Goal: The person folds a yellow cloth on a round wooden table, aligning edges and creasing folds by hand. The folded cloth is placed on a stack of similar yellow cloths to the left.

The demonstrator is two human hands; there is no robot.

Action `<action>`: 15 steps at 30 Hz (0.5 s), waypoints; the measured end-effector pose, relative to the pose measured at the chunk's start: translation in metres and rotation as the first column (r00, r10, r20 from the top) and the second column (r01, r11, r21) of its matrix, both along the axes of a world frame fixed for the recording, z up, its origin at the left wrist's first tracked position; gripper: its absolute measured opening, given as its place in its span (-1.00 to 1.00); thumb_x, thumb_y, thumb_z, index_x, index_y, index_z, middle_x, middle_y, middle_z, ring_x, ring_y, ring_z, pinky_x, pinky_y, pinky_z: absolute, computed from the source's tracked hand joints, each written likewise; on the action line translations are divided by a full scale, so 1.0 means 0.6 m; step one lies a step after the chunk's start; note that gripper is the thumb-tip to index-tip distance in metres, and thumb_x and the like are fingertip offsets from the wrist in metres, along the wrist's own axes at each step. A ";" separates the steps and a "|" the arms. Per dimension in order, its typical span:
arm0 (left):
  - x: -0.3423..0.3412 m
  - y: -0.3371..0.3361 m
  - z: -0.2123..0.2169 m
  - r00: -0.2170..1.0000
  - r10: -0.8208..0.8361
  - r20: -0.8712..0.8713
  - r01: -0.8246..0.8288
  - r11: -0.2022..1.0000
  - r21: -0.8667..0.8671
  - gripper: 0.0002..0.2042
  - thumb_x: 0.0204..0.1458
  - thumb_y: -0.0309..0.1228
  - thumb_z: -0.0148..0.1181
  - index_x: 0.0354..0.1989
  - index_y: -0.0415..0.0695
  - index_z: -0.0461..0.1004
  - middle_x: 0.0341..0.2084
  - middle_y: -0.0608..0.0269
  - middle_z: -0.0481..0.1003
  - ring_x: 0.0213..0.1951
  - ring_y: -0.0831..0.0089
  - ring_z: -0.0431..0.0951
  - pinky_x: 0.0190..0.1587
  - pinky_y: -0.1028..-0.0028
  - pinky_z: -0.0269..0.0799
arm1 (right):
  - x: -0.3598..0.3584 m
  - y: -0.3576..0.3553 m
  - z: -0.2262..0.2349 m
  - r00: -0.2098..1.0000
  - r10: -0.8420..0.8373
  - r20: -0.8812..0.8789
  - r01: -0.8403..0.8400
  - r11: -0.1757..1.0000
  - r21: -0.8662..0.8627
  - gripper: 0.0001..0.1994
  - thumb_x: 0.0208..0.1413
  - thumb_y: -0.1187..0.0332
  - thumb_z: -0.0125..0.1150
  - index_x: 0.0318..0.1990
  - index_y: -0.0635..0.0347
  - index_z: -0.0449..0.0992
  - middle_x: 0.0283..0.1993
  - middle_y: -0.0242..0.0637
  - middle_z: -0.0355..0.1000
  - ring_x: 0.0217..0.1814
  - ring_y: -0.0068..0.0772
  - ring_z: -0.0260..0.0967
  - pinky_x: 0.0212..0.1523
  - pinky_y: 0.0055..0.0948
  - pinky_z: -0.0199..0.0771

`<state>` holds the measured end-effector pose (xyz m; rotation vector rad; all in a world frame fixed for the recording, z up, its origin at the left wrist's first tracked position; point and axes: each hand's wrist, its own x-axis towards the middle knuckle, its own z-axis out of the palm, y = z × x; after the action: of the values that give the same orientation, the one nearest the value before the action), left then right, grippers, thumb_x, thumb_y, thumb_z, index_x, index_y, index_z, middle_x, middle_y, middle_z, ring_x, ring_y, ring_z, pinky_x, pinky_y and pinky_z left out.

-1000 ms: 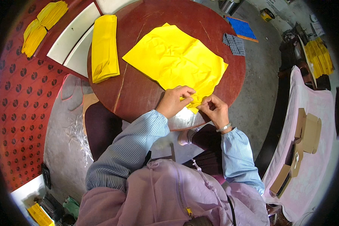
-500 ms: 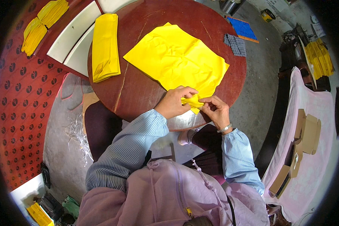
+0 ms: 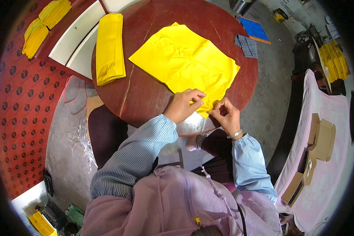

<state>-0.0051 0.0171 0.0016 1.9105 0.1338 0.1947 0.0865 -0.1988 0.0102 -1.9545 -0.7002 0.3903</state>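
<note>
A wide sheet of yellow fabric-like material (image 3: 185, 55), wrinkled across its middle, lies spread on the round red-brown table (image 3: 145, 94). Its near corner is gathered at the table's front edge between my two hands. My left hand (image 3: 185, 105) is closed on the left side of that bunched corner, thumb against the fingers. On the right, my right hand (image 3: 227, 114) pinches the same corner between thumb and fingertips. To the left on the table rests a neat stack of folded yellow pieces (image 3: 110, 49).
A grey textured mat (image 3: 246, 46) sits at the table's right edge, near a blue panel with orange borders (image 3: 255, 29). Opened cardboard boxes (image 3: 318, 145) lie on a pink-covered surface to the right. More yellow bundles (image 3: 333, 61) are at far right and upper left (image 3: 56, 13).
My fingers have shifted slightly at the gathered corner, and the right hand's pinch sits a little differently. The rest of the sheet lies as before.
</note>
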 end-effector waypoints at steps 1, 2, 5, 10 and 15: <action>0.000 -0.001 0.000 1.000 0.000 -0.002 0.000 1.000 -0.008 -0.71 0.16 -0.57 0.29 0.07 -0.21 0.58 -0.24 0.13 0.69 -0.09 0.26 0.73 0.11 0.35 0.61 | -0.002 -0.001 0.002 1.000 0.011 0.008 -0.011 1.000 -0.009 -0.65 0.07 0.51 0.57 0.01 0.19 0.63 -0.36 -0.51 0.43 -0.34 -0.72 0.34 -0.28 -0.63 0.45; 0.001 -0.001 -0.001 1.000 0.000 -0.005 0.000 1.000 -0.016 -0.73 0.17 -0.57 0.28 0.06 -0.22 0.58 -0.24 0.14 0.69 -0.09 0.27 0.73 0.11 0.35 0.61 | -0.003 -0.002 0.004 1.000 0.023 0.018 -0.023 1.000 -0.006 -0.68 0.07 0.51 0.57 -0.02 0.20 0.64 -0.36 -0.49 0.45 -0.34 -0.71 0.37 -0.28 -0.62 0.46; 0.002 0.001 -0.002 1.000 -0.003 0.011 0.003 1.000 -0.029 -0.75 0.19 -0.56 0.27 0.03 -0.25 0.57 -0.25 0.13 0.69 -0.09 0.27 0.73 0.11 0.34 0.61 | -0.001 -0.001 0.009 0.991 0.072 0.112 -0.074 0.997 0.012 -0.77 0.09 0.51 0.54 -0.11 0.24 0.68 -0.33 -0.43 0.53 -0.34 -0.66 0.43 -0.28 -0.58 0.49; 0.003 0.006 -0.011 0.996 -0.037 0.077 0.038 0.999 -0.014 -0.80 0.19 -0.56 0.24 -0.02 -0.26 0.56 -0.13 0.09 0.68 -0.03 0.24 0.72 0.12 0.34 0.61 | 0.006 0.001 0.010 0.990 0.063 0.129 -0.059 0.997 -0.041 -0.87 0.09 0.44 0.56 -0.27 0.28 0.72 -0.25 -0.33 0.64 -0.24 -0.49 0.59 -0.19 -0.46 0.60; 0.003 0.014 -0.012 0.992 -0.095 0.088 0.092 0.995 0.037 -0.82 0.16 -0.58 0.23 -0.07 -0.24 0.55 0.04 0.06 0.62 0.07 0.17 0.68 0.13 0.33 0.60 | 0.007 0.001 0.006 0.995 0.035 0.098 -0.031 0.999 -0.041 -0.84 0.05 0.46 0.57 -0.24 0.30 0.71 -0.34 -0.35 0.59 -0.36 -0.58 0.48 -0.31 -0.52 0.49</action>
<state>-0.0035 0.0257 -0.0058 1.9323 -0.0192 0.2197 0.0904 -0.1980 0.0141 -2.0123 -0.7942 0.3310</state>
